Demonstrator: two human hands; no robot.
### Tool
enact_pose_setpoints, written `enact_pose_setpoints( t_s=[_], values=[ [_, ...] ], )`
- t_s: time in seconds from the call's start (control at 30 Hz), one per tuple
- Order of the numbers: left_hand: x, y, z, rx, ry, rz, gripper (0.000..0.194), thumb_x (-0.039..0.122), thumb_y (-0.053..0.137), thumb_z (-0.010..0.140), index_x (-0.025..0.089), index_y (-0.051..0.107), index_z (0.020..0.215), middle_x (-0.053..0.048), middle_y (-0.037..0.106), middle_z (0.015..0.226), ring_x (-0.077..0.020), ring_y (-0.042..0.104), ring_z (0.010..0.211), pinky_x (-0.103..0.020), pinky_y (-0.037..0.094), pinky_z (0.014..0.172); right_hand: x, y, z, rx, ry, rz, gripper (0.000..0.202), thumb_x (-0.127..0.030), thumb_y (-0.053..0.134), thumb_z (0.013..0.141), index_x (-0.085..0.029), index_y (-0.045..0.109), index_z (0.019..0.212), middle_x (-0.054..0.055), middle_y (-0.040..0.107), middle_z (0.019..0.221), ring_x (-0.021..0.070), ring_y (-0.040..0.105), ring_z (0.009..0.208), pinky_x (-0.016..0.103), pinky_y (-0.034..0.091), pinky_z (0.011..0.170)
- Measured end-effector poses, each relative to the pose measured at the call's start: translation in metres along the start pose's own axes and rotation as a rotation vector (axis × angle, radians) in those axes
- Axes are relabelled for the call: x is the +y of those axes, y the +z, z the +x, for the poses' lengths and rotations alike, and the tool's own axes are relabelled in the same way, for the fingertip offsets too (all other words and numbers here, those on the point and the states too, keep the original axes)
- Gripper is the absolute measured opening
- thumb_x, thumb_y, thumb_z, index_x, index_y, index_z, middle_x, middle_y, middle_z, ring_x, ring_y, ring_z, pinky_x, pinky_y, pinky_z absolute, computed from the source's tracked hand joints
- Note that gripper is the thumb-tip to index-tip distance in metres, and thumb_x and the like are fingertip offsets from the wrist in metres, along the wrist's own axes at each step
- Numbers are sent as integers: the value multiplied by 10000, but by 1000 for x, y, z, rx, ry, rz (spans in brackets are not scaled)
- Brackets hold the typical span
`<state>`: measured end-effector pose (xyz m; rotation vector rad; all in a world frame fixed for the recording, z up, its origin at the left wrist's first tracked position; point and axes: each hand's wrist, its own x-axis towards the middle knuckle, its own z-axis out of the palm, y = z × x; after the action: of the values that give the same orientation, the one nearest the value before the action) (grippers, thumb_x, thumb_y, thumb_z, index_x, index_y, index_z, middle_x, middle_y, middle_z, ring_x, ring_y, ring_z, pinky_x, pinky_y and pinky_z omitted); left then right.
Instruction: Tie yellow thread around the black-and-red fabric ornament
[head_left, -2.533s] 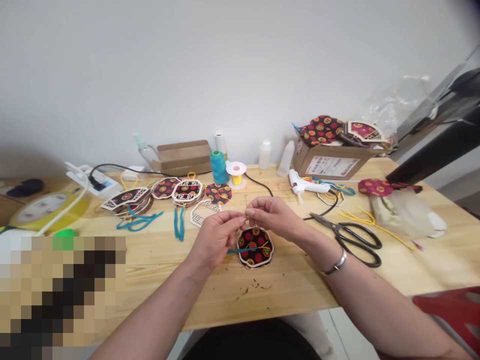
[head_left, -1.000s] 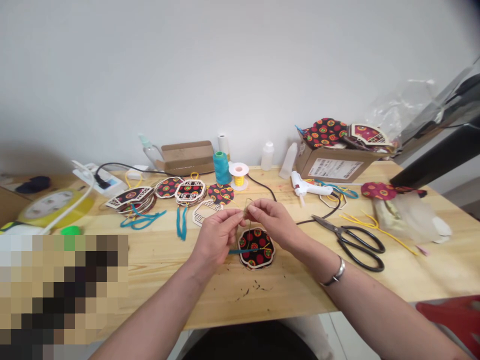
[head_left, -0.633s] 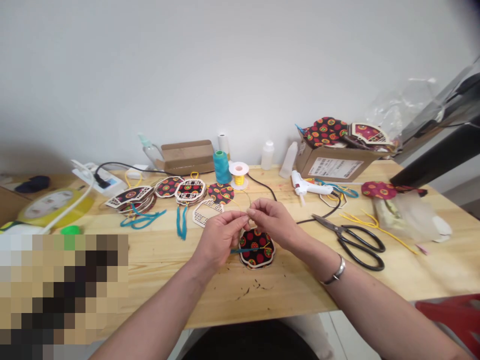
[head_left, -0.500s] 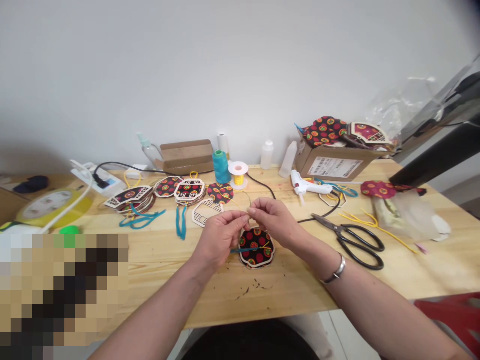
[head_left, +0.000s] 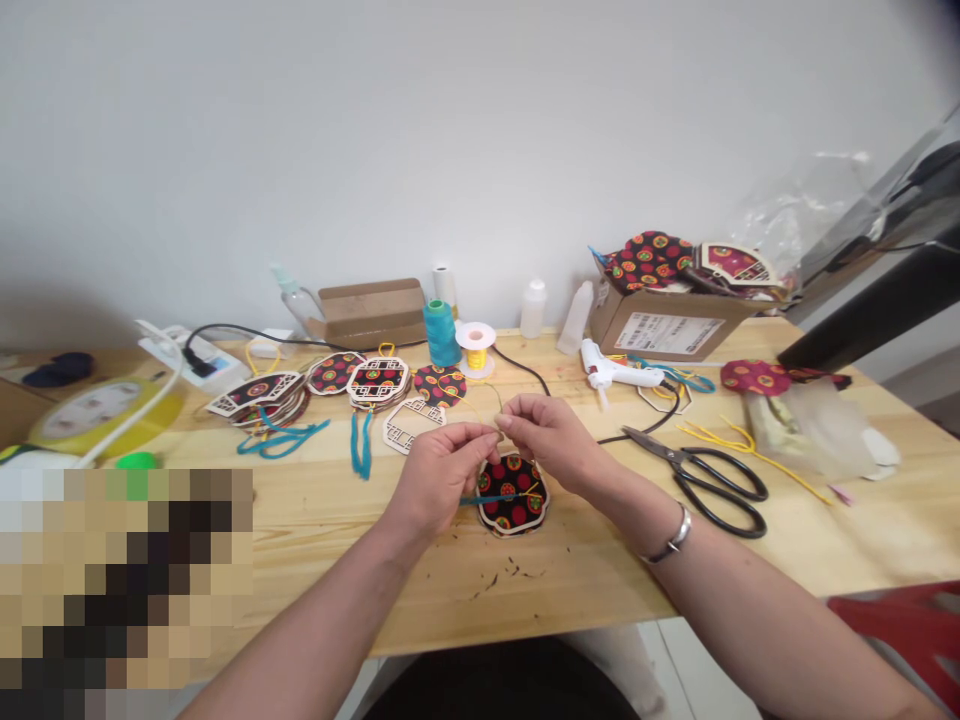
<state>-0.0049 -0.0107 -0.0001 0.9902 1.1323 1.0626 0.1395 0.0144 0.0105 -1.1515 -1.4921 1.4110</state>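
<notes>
Pinching a thin yellow cord (head_left: 491,398) between both sets of fingertips, we've got our left hand (head_left: 439,478) and right hand (head_left: 546,436) pressed nearly together, fingers closed tight on it because it's too fine to grip any other way. Right under our hands sits the fabric-covered ornament (head_left: 512,494), flat on the wooden table (head_left: 525,590), with a teal strand (head_left: 480,499) lying across it toward our left hand, so the piece stays put while the cord gets worked above it. Whether the cord is already tied to the ornament, we can't tell. Off to our right, within easy reach, lie the black scissors (head_left: 701,474), and past our right hand the white glue gun (head_left: 615,369). Beyond our left hand there's a row of finished ornaments (head_left: 330,385), and straight ahead of our fingertips the teal thread cone (head_left: 439,333) and a small yellow spool (head_left: 475,350).
</notes>
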Motion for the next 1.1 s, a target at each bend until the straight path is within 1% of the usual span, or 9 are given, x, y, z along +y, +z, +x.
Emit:
enact_pose_setpoints(
  t_s=[0.13, 0.27, 0.43, 0.7, 0.83, 0.9, 0.97, 1.0, 1.1],
  values=[
    [0, 0, 0, -6, 1, -8, 151, 275, 676, 693, 132, 655, 650, 39, 558, 508, -5, 313, 353, -153, 228, 353, -2, -4, 0, -84, 33, 1, 271, -372, 531, 784, -169, 466, 617, -69, 377, 499, 60, 330, 448, 212, 249, 442],
    [0, 0, 1, 4, 6, -2, 136, 268, 677, 684, 133, 677, 687, 32, 576, 537, -6, 322, 357, -154, 233, 352, -5, -7, 1, -118, 33, -16, 247, -380, 571, 752, -153, 527, 667, -44, 456, 544, 63, 368, 473, 211, 271, 454],
    [1, 0, 0, 10, 9, 1, 123, 249, 670, 676, 135, 692, 716, 28, 586, 550, -7, 325, 356, -156, 230, 351, -6, -7, 1, -77, 39, -55, 214, -350, 621, 707, -148, 556, 679, -27, 513, 573, 76, 408, 506, 216, 306, 474],
    [0, -1, -1, 7, 22, 73, 194, 325, 659, 703, 152, 700, 780, 6, 629, 625, -25, 313, 393, -173, 250, 378, -4, -8, 3, -24, -43, -251, 160, -262, 572, 756, -151, 552, 642, -40, 490, 560, 78, 404, 518, 216, 322, 506],
    [1, -2, -1, 54, 23, 121, 259, 382, 664, 696, 169, 700, 839, 50, 513, 505, -56, 341, 418, -183, 280, 401, -1, -11, 6, 51, -102, -383, 144, -207, 552, 772, -153, 555, 638, -29, 522, 586, 90, 440, 558, 223, 341, 551],
    [1, -3, 0, 114, 29, 172, 271, 395, 671, 686, 174, 702, 840, 22, 577, 608, -75, 424, 479, -194, 328, 434, 0, -13, 8, 97, -134, -436, 147, -184, 548, 771, -155, 544, 626, -25, 531, 590, 98, 458, 579, 228, 348, 576],
    [1, -4, 1, 171, 85, 248, 247, 396, 670, 684, 173, 706, 784, -39, 648, 898, -118, 538, 643, -222, 400, 514, 1, -14, 8, 142, -154, -481, 154, -177, 542, 774, -159, 533, 621, -21, 540, 591, 105, 472, 588, 233, 350, 586],
    [0, -5, 2, 184, 132, 280, 232, 391, 664, 689, 171, 705, 748, -58, 639, 1003, -151, 570, 749, -243, 432, 579, 1, -14, 8, 160, -159, -500, 156, -177, 538, 776, -162, 530, 621, -18, 545, 590, 109, 477, 588, 236, 349, 585],
    [0, -6, 2, 166, 233, 359, 195, 362, 649, 703, 174, 702, 706, -85, 606, 1124, -231, 551, 1011, -320, 443, 798, 2, -14, 8, 194, -165, -530, 151, -181, 531, 783, -168, 530, 632, -10, 559, 598, 117, 486, 591, 244, 343, 585]
  ],
)
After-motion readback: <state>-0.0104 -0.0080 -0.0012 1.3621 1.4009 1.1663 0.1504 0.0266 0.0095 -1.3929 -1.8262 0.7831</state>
